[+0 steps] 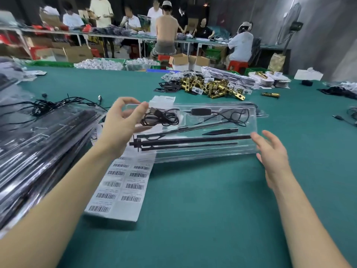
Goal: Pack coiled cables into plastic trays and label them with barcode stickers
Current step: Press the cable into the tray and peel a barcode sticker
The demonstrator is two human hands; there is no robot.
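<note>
A long clear plastic tray [210, 153] is held tilted above the green table. Inside it lie a coiled black cable [160, 119] with a USB plug, an inline switch [201, 111] and several black rods [193, 140]. My left hand [119, 130] grips the tray's left end, thumb in front by the plug and fingers behind the plastic. At the tray's right end, my right hand [270, 151] is open with its fingertips at the edge. A white label [162, 100] shows at the tray's top left. A sheet of barcode stickers [123, 182] lies below the tray.
A stack of filled clear trays [38, 142] sits at my left, with loose black cables [48, 105] behind it. A pile of brass latches [212, 87] and bagged parts lies further back. More cables are at the right edge [345, 118]. People work at far benches.
</note>
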